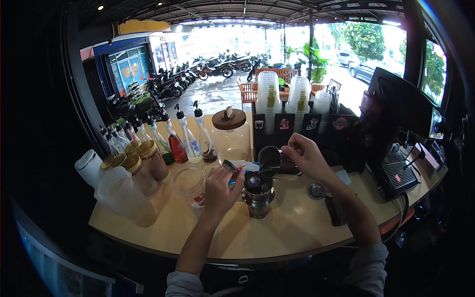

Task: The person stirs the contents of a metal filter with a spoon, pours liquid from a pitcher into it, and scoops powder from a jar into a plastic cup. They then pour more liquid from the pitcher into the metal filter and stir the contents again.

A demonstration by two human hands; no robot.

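Note:
My right hand (307, 154) grips a dark metal pitcher (270, 159), tilted so its mouth hangs low over a metal drip coffee filter (259, 197). The filter sits on a short glass (260, 213) with dark liquid in it. My left hand (222, 190) is closed around a metal spoon whose handle end (229, 166) sticks up past the fingers. A dark rounded surface shows at the filter's top, under the pitcher's lip; whether it is the spoon's bowl is hard to see. Left of my left hand stands a clear plastic tub (189, 184).
Pump bottles (192, 143), gold-lidded jars (151, 157) and a plastic jug (118, 190) line the left. A wooden-lidded glass jar (231, 138) and stacked cups (268, 99) stand behind. To the right lie a portafilter (316, 190) and a monitor (401, 101) above a black machine (400, 173).

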